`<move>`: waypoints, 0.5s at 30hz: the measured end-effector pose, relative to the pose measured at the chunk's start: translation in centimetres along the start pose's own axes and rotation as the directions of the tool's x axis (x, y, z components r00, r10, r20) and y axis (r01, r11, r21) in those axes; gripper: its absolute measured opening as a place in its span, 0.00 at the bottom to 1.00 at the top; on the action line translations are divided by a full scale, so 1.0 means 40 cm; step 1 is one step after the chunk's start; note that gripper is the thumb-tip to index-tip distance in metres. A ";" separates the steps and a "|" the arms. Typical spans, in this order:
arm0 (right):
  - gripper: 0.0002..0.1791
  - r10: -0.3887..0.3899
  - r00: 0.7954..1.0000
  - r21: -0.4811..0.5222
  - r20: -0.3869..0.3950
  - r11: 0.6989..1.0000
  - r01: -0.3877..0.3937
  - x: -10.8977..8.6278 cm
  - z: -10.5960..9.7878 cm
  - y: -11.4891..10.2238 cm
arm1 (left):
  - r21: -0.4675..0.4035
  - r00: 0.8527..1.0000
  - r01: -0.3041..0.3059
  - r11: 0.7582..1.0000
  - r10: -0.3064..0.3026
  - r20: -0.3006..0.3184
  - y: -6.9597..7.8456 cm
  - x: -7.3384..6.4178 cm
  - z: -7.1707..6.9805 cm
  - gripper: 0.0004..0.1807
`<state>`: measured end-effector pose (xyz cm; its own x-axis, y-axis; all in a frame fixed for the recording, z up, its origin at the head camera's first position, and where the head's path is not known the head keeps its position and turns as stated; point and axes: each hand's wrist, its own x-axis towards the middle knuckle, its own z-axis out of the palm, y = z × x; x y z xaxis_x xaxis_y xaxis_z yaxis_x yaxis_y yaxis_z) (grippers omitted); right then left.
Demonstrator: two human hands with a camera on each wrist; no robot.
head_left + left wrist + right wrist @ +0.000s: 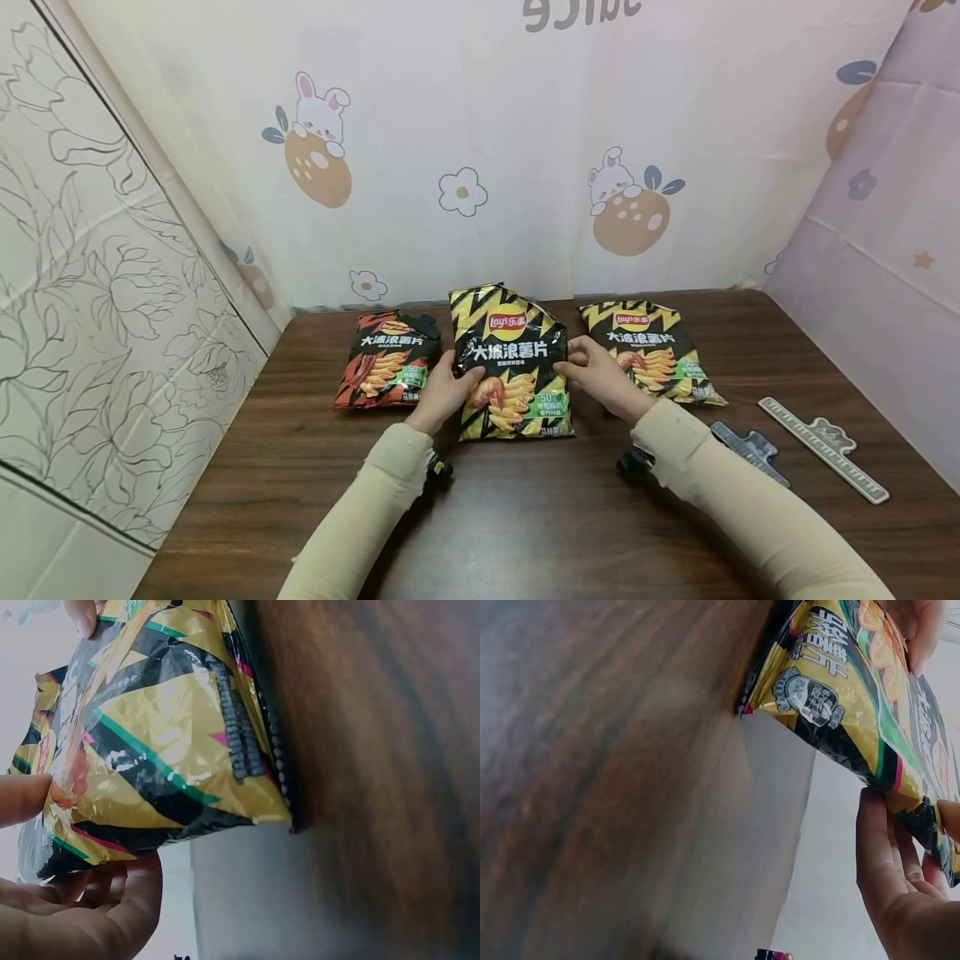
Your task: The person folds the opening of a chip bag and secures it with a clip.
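Note:
A yellow-and-black chip bag point(517, 367) is held up between both hands at the table's middle, its front toward me. Its top edge slants down to the right. My left hand point(442, 390) grips the left side, thumb on the front and fingers behind, as the left wrist view shows on the bag point(157, 727). On the opposite side my right hand point(603, 377) pinches the edge the same way; in the right wrist view its curled fingers point(881, 847) lie behind the bag point(855, 712). The bag's lower edge appears to meet the table.
To the left lies a red-and-black chip bag point(386, 362) with a dark clip point(420, 325) at its top corner. Another yellow-and-black bag point(652, 350) lies right, behind my right hand. A grey clip point(750, 450) and a white clip point(823, 448) rest on the wooden table point(525, 517).

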<state>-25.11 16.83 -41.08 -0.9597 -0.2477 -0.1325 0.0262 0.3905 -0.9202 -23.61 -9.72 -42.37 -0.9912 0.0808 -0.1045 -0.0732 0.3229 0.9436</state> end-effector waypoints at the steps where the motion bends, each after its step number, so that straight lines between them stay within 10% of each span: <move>1: 0.21 -0.002 1.000 -0.002 0.001 1.000 0.002 -0.002 -0.001 0.000 | 0.007 1.000 -0.004 1.000 0.004 0.000 -0.001 -0.003 0.001 0.32; 15: 0.21 -0.033 0.999 -0.029 0.003 0.999 0.033 -0.032 -0.007 0.013 | -0.027 0.998 -0.010 1.000 0.011 0.059 -0.015 -0.033 0.006 0.33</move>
<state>-23.93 17.59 -41.28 -0.9593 -0.2629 -0.1035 -0.0133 0.4079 -0.9129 -22.24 -9.80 -42.88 -0.9838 0.1395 -0.1122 -0.0666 0.2966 0.9527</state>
